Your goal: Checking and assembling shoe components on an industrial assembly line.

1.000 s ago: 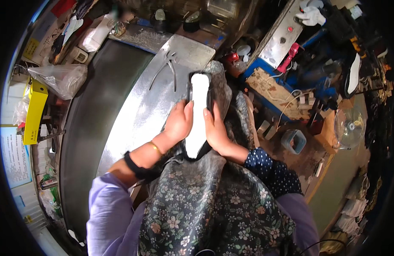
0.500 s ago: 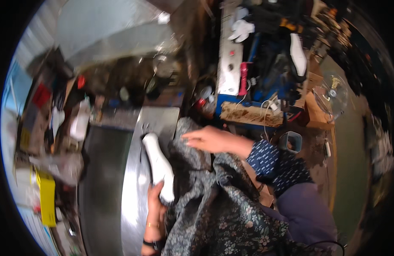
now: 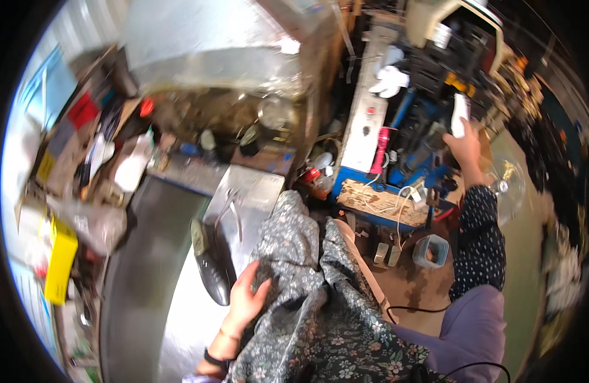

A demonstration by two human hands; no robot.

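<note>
A dark shoe (image 3: 213,271) with a greenish form in its opening lies at the edge of the shiny metal surface (image 3: 192,325) on my left. My left hand (image 3: 243,305) is beside its toe, thumb and fingers apart over the floral cloth (image 3: 326,306) on my lap, holding nothing. Out to the far right, my right hand (image 3: 467,148) closes around the lower end of a shoe with a white underside (image 3: 459,113). That shoe is at the edge of a machine (image 3: 428,127) with blue and black parts; my hand hides its near end.
A conveyor-like dark belt (image 3: 141,268) runs left of the metal surface. Behind stands a large metal hood (image 3: 205,51). A pink-handled tool (image 3: 381,150), white gloves (image 3: 391,81) and a white cable (image 3: 400,201) lie at the machine. A plastic tub (image 3: 430,251) and a fan (image 3: 504,186) are at right.
The shoe at my left was white underside up in my left hand; it now shows its dark upper, released. My right hand has moved from the lap to the other shoe at far right.
</note>
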